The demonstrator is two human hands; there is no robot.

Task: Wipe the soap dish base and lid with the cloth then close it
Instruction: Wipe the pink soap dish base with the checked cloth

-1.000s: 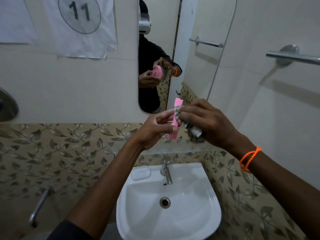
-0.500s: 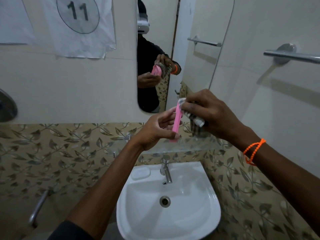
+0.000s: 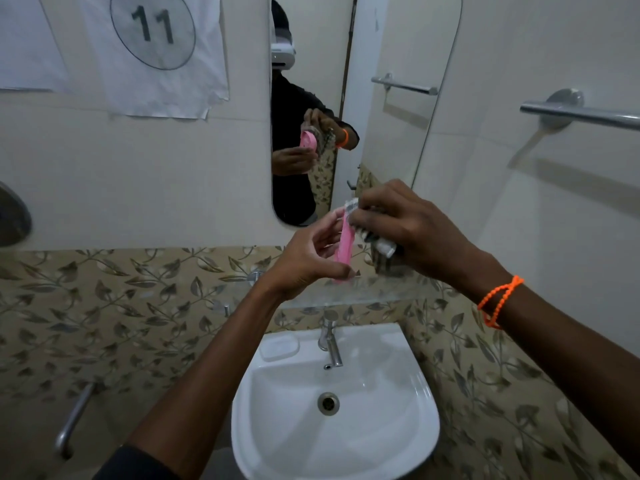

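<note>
A pink soap dish piece (image 3: 345, 244) is held on edge above the glass shelf by my left hand (image 3: 308, 258), thumb below and fingers behind it. I cannot tell whether it is the base or the lid. My right hand (image 3: 405, 227) grips a bunched grey-and-white cloth (image 3: 377, 242) and presses it against the right face and top edge of the pink piece. Both hands and the pink piece show again in the mirror (image 3: 349, 109). No other soap dish part is in sight.
A glass shelf (image 3: 349, 292) runs under my hands. Below it are the tap (image 3: 330, 344) and white basin (image 3: 334, 407) with a soap recess at its left. A towel bar (image 3: 581, 114) sticks out on the right wall. A metal pipe (image 3: 72, 420) is low left.
My right hand with the cloth has slid up the pink piece toward its top edge. The left hand has turned the piece more edge-on.
</note>
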